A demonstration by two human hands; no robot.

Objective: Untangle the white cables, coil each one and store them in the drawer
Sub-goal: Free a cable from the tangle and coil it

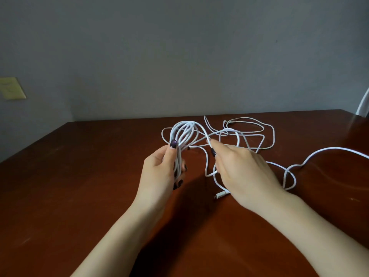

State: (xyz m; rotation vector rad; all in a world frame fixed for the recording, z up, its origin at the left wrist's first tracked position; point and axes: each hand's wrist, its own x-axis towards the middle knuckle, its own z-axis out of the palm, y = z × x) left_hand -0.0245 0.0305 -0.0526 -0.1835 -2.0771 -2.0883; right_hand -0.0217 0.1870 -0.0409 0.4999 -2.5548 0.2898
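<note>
My left hand [162, 168] grips a coil of white cable [183, 134], several loops standing up above my thumb. A strand runs from the coil to my right hand [241, 170], which pinches it between thumb and forefinger just above the table. More white cable [247, 128] lies in a loose tangle on the table behind my right hand. A plug end [220, 194] lies under my right wrist. One strand [329, 149] trails off to the right edge. No drawer is in view.
The dark reddish wooden table [79, 176] stretches wide on the left and in front. A grey wall stands behind it, with a pale switch plate [13, 87] at the far left. A white object [363, 104] shows at the right edge.
</note>
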